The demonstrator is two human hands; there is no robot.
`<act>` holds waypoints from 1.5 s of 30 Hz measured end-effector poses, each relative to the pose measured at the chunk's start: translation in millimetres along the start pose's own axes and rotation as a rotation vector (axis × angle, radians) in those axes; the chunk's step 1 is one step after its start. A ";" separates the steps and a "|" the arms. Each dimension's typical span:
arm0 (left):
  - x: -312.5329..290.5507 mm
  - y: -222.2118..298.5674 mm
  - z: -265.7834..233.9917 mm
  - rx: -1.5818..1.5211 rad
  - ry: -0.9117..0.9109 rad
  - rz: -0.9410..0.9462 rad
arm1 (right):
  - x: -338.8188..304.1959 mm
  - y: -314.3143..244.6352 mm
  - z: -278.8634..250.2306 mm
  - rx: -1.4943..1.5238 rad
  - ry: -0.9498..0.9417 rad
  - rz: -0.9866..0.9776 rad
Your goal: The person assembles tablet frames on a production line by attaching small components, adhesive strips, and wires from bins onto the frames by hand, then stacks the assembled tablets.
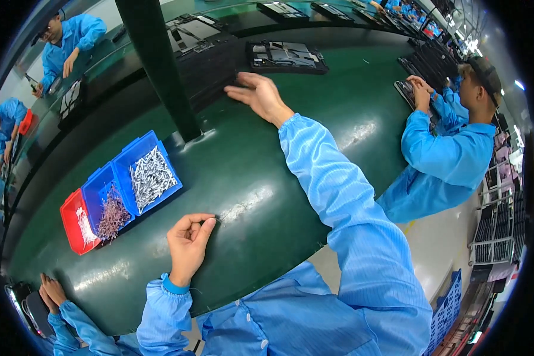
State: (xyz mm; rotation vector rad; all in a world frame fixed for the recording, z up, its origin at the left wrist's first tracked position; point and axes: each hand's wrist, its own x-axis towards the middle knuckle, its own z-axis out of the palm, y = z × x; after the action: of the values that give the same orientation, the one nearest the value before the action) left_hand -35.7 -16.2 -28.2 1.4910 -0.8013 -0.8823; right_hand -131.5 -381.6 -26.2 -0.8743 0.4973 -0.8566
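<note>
Tray (289, 69) lies just beyond and rightward of the nearer, right grip (262, 99), long axis crosswise; that grip is loosely spread; the left grip (188, 242) presses thumb to forefinger, contents indistinct.

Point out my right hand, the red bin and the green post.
Right hand (263, 98), head view: back of the hand.
Red bin (69, 221), head view: its left wall.
Green post (159, 65), head view: middle of its shaft.

My left hand (187, 243): lower centre, right of the bins (123, 181)
My right hand (260, 98): upper centre, below a tray (291, 70)
Bins: left, on the table (243, 172)
Post (158, 68): left of my right hand
</note>
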 end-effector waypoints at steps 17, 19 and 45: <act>3.2 -1.2 4.9 0.044 -0.009 0.124 | 36.6 -81.8 -103.4 -1.714 0.827 -0.038; 3.8 -1.4 7.6 0.040 -0.018 0.134 | 43.3 -74.1 -106.3 -1.657 0.867 -0.084; 1.8 1.5 8.8 0.043 -0.019 0.123 | 41.8 -28.5 -35.5 -0.277 0.584 -0.095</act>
State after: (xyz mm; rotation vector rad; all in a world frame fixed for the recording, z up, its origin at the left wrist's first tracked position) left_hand -42.6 -22.1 -27.3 1.4563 -0.9213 -0.7929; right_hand -144.4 -442.0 -24.5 -0.8977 1.1101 -1.1520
